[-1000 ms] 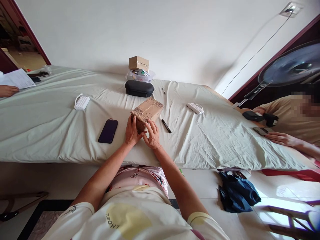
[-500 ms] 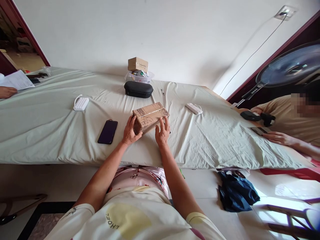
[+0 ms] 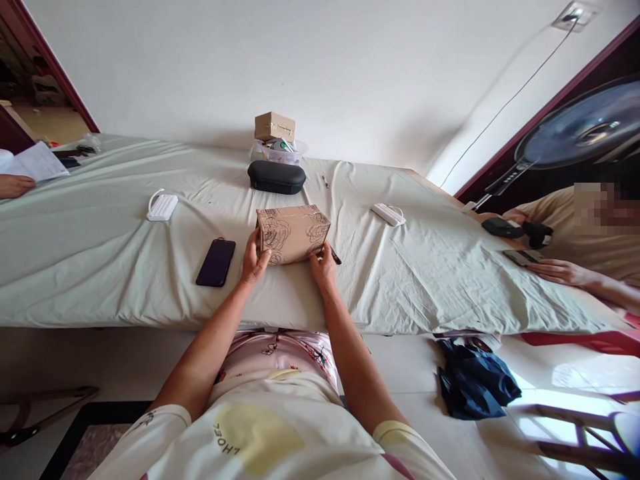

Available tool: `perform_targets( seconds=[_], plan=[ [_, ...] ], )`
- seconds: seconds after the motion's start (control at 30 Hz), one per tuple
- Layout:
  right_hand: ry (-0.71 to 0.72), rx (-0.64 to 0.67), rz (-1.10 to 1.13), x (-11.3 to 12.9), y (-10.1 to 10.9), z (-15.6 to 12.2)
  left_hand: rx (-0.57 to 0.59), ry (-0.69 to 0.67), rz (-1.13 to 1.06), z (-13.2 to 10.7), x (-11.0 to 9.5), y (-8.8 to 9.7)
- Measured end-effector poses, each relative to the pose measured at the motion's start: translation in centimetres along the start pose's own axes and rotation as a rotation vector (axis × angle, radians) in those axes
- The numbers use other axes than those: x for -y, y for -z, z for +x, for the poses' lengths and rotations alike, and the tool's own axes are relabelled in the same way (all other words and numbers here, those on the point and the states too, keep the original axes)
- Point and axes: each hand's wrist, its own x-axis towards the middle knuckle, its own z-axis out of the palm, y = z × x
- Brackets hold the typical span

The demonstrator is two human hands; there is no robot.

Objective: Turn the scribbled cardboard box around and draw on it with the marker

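A brown cardboard box (image 3: 294,235) with dark scribbled circles on its face is between my two hands over the cloth-covered table. My left hand (image 3: 255,259) grips its left end, thumb on the near face. At the lower right corner, my right hand (image 3: 323,261) holds the box with its fingertips. A dark pen-like item (image 3: 336,255) shows just beside the right fingers; whether it touches them I cannot tell. To the left of my left hand lies a dark smartphone (image 3: 216,263).
Beyond the box is a black hard case (image 3: 277,177), with a plastic tub (image 3: 280,155) carrying a smaller carton (image 3: 275,125) behind it. White corded blocks lie left (image 3: 163,206) and right (image 3: 389,214). Another person's hand (image 3: 560,272) rests at the right; a fan (image 3: 575,130) stands there.
The box has turned in my hands: its scribbled side now faces me and its taped face is out of sight. My right hand has gone from the top face to the lower right corner.
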Motion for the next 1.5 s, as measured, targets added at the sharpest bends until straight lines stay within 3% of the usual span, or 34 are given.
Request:
perform_targets(
  seconds=[0.1,0.37,0.57,0.73,0.9,1.07,1.17,1.3,1.5],
  plan=[
    [-0.041,0.009,0.039,0.2,-0.3,-0.2,-0.026,0.059,0.025,0.0,0.4,0.1],
    [-0.078,0.034,0.007,0.7,-0.1,-0.3,-0.063,0.047,0.124,-0.1,0.5,-0.1],
    [-0.055,-0.112,0.100,1.5,0.2,-0.2,-0.185,0.096,0.054,-0.1,0.6,0.0],
    [-0.030,-0.247,0.132,2.7,0.9,-0.4,-0.247,0.027,0.133,-0.1,-0.2,-0.1],
    [-0.009,-0.351,0.205,3.6,1.7,-0.8,-0.173,-0.022,0.085,-0.3,-1.3,0.4],
    [0.004,-0.341,0.178,3.8,2.0,-0.9,-0.104,-0.099,0.165,-0.1,-1.3,0.5],
    [0.069,-0.386,0.138,3.7,1.9,-0.7,-0.130,-0.143,0.288,0.0,-1.2,0.3],
    [0.250,-0.472,-0.124,4.0,1.7,-0.9,-0.165,-0.188,0.516,-0.2,-1.6,0.0],
    [0.577,-0.240,-0.405,6.3,0.4,-2.5,0.106,-0.327,0.663,-1.3,-3.6,-1.4]
  ],
)
